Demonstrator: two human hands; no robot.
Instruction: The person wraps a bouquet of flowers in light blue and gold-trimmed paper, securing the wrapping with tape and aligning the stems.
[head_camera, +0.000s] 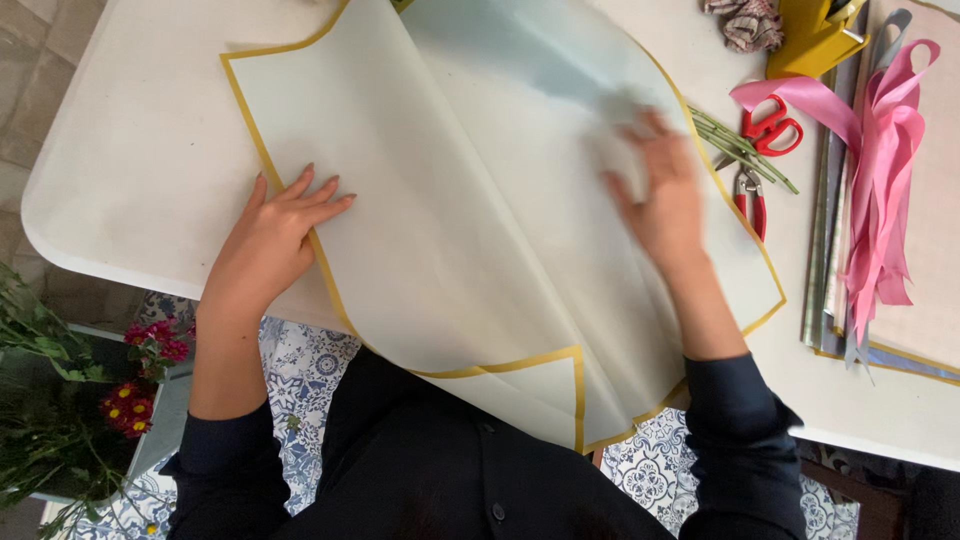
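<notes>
A large translucent white wrapping sheet (480, 200) with a gold border lies over the white table (130, 150), folded so one layer overlaps another. My left hand (275, 230) rests flat with fingers spread on the sheet's left gold edge. On the right part of the sheet lies my right hand (662, 190), blurred by motion, palm down and fingers apart. Neither hand holds anything.
Red-handled scissors (770, 125), red-handled pruners (752, 200) and cut green stems (740, 150) lie at the right. Pink ribbon (885, 170) drapes over a stack of wrapping sheets (930, 220). A yellow object (810, 40) stands at the back. Red flowers (140, 380) sit in a container at the lower left.
</notes>
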